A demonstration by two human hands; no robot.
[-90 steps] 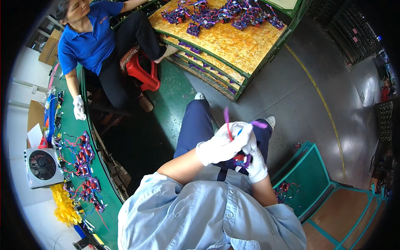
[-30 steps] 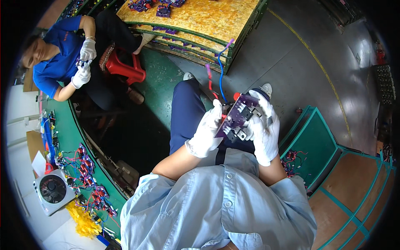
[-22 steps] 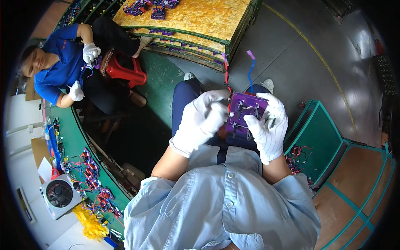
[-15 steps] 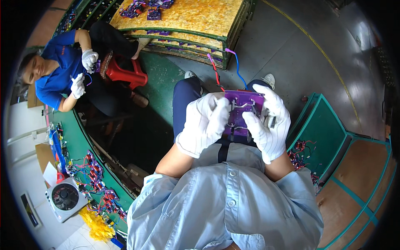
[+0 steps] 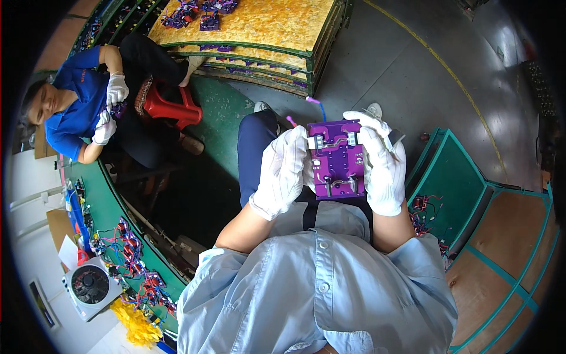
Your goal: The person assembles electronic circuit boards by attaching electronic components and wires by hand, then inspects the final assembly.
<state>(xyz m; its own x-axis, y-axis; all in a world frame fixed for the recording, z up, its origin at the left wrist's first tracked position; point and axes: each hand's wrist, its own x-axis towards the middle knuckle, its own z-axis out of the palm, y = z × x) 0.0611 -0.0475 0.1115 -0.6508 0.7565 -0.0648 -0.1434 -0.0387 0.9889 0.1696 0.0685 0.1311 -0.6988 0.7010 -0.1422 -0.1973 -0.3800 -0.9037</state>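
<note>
A purple circuit board is held up over my lap, its soldered side with silvery tracks facing me. My left hand, in a white glove, grips the board's left edge. On its right edge, my gloved right hand is closed round the side. A blue wire with a pink end sticks out beyond the board's far edge, and a second pink wire end shows near my left fingertips. A small grey metal piece juts out beside my right fingers. The board's underside is hidden.
At far left a co-worker in white gloves sits by a red stool. A rack with speckled yellow shelves holds more boards. Wired boards lie on the green bench, near a fan. A green-framed bin stands right.
The board has tilted to face me more squarely. My left hand has shifted from its face to its left edge; my right thumb has moved off its face. The red wire is mostly hidden now.
</note>
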